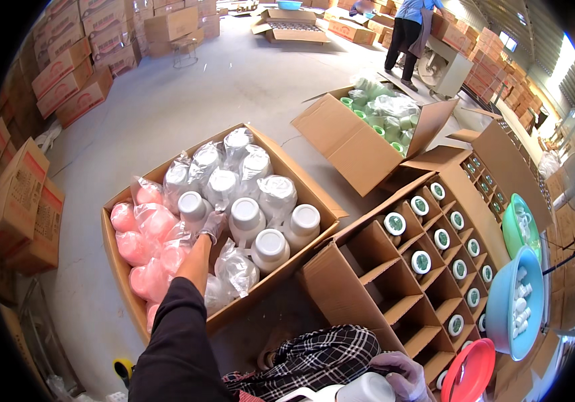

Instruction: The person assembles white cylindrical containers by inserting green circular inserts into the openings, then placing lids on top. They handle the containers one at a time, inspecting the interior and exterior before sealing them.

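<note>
Gloved right hand (401,376) grips a white jar (366,388) at the lower edge, near the divided carton (368,281) whose far cells hold capped jars while its near cells stand unfilled. Farther out, the left hand (212,224) closes its fingers on a bagged white jar in the big carton (116,261) of white and pink jars.

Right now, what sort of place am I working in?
Probably a packing warehouse: stacked brown cardboard cartons line the concrete floor, an open box holds bagged white plastic jars, and a divided carton holds capped bottles.
</note>
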{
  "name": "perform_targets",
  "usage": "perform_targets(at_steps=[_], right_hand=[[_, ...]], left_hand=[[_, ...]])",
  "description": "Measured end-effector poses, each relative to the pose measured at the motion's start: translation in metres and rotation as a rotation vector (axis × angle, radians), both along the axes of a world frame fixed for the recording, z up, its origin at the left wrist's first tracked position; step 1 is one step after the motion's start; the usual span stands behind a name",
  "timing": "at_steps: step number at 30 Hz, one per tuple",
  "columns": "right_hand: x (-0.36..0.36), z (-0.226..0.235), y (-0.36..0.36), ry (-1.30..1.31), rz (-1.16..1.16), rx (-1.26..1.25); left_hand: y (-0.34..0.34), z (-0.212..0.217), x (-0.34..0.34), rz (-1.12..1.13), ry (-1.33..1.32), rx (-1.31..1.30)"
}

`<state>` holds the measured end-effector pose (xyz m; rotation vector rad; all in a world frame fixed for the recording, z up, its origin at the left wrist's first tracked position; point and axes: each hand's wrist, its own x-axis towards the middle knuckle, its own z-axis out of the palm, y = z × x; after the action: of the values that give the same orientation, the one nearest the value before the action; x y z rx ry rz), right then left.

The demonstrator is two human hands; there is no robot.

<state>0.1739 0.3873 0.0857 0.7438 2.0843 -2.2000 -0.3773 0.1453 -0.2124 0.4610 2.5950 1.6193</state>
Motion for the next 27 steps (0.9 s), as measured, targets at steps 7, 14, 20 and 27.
perform_targets(at_steps=[7,14,20,27], right_hand=[[-0.068,0.004,0.029,0.151,0.068,0.304],[-0.202,0.018,-0.012,0.474,0.026,0.063],[-0.142,0.021,0.029,0.486,-0.43,-0.679],[-0.071,-0.006,0.01,0.629,-0.311,-0.107]], left_hand=[[0.021,0.192,0.049,-0.37,-0.379,0.862],[0.101,0.351,0.189,-1.068,-0.656,0.878],[0.115,0.313,0.229,-1.163,-0.467,0.828],[0.123,0.275,0.334,-0.888,-0.507,0.611]])
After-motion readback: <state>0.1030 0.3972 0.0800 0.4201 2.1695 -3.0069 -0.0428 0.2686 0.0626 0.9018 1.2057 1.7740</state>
